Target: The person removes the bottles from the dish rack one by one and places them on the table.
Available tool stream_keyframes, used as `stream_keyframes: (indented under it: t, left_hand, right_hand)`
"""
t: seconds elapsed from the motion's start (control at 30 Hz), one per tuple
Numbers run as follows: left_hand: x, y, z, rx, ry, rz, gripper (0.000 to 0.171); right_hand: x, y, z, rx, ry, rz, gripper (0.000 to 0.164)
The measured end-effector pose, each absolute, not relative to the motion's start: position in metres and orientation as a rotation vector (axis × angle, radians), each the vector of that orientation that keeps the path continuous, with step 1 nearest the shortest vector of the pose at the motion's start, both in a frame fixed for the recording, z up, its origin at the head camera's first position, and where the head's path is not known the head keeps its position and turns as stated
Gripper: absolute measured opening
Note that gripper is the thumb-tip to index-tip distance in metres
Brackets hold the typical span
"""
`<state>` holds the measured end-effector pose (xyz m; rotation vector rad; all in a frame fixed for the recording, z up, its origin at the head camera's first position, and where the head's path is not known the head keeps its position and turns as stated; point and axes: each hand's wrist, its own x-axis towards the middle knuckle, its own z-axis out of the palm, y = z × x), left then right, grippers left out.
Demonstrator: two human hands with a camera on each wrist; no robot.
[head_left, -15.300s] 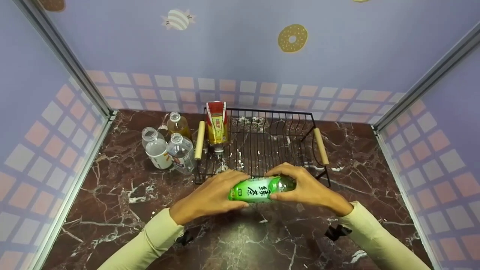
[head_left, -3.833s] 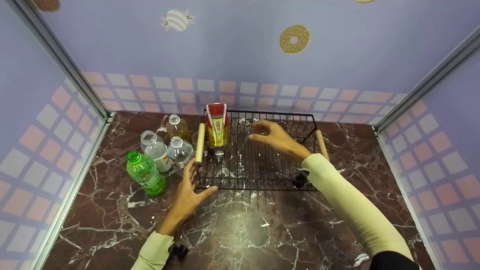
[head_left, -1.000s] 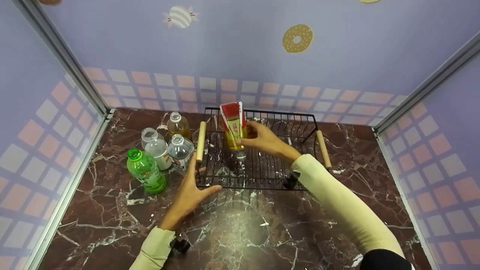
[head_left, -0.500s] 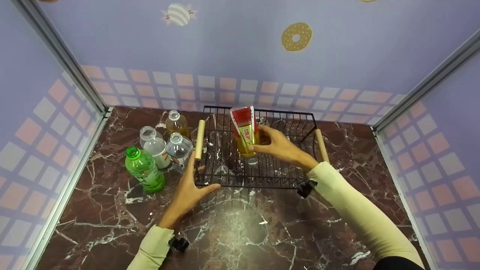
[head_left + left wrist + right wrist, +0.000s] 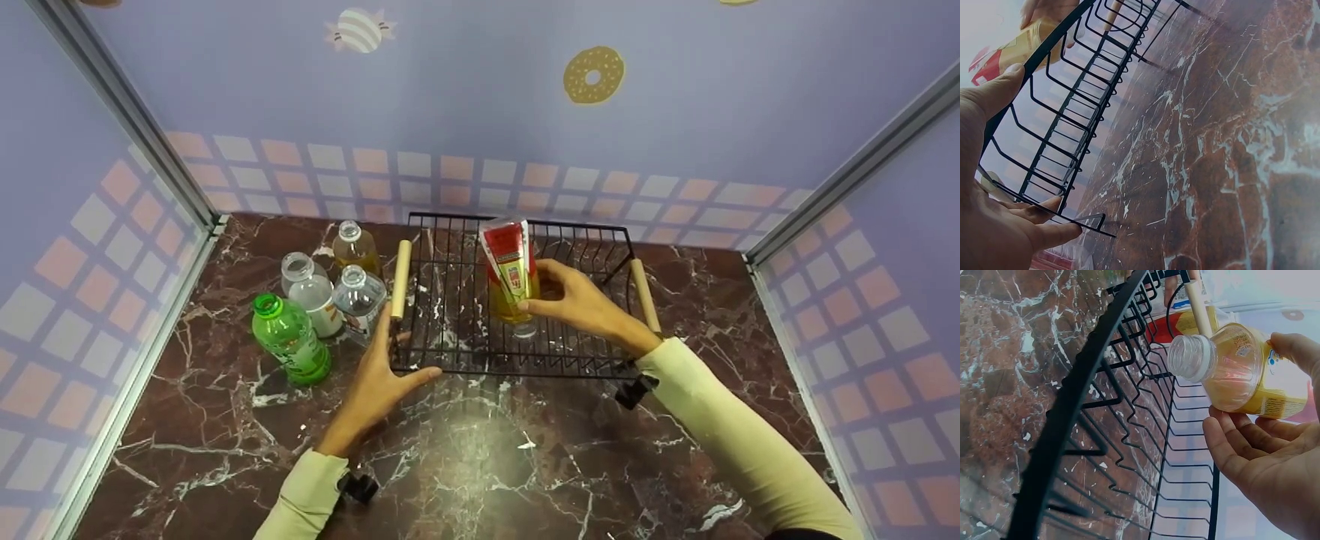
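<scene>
My right hand (image 5: 581,300) holds a clear plastic bottle (image 5: 512,270) with a red and yellow label, thumb on one side and fingers on the other. The bottle is tilted, its uncapped neck (image 5: 1190,357) pointing down and towards me, over the middle of the black wire dish rack (image 5: 450,352). Whether it touches the wires I cannot tell. My left hand (image 5: 379,382) grips the rack's front left corner. In the left wrist view the thumb (image 5: 1002,90) lies on the rim and fingertips (image 5: 1061,233) reach round the end.
Left of the rack stand a green bottle (image 5: 292,341), a white-labelled bottle (image 5: 315,296), a clear bottle (image 5: 360,300) and a bottle with yellow contents (image 5: 356,247), all upright. Wooden handles (image 5: 403,277) flank the rack. Patterned walls enclose the marble counter (image 5: 465,450).
My right hand took hold of the red and yellow bottle at the rack's left end and has moved it right. Earlier, the green bottle went from both hands to the left group.
</scene>
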<state>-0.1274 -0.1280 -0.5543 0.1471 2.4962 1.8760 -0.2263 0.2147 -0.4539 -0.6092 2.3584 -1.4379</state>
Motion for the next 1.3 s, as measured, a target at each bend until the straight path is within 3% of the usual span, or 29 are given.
stream_keyframes:
  t: [1.3]
  left_hand:
    - [-0.127, -0.13, -0.557, 0.148, 2.504, 1.882, 0.137]
  right_hand:
    - [-0.192, 0.275, -0.454, -0.53, 2.544, -1.456, 0.067]
